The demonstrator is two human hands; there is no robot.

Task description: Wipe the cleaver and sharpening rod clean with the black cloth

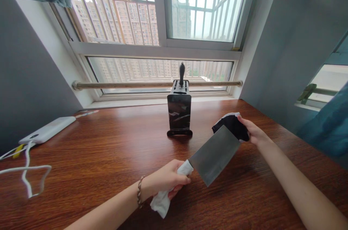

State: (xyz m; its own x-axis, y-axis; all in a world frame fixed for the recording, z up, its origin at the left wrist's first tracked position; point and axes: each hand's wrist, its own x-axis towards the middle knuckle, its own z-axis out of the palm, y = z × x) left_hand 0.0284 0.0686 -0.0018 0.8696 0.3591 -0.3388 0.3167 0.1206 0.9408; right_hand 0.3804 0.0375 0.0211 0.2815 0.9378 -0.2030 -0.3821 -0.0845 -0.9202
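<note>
My left hand (pixel 170 178) is closed around the handle of a cleaver (pixel 216 155), with a white tissue (pixel 161 204) wrapped between palm and handle. The broad metal blade points up and to the right above the table. In my right hand (pixel 252 131) is a black cloth with a white edge (pixel 231 124), pinched at its right side. Part of the cloth is hidden behind the far end of the blade; whether they touch I cannot tell. Beyond both hands stands a black knife block (pixel 179 112), with one dark-handled tool (pixel 182 73) upright in its top.
The brown wooden table (pixel 122 139) reaches to a window sill, with a horizontal pipe (pixel 130 85) running across behind the block. At the left lies a white power bank (pixel 47 130) with a white cable (pixel 27 172). A blue curtain (pixel 323 128) hangs at the right.
</note>
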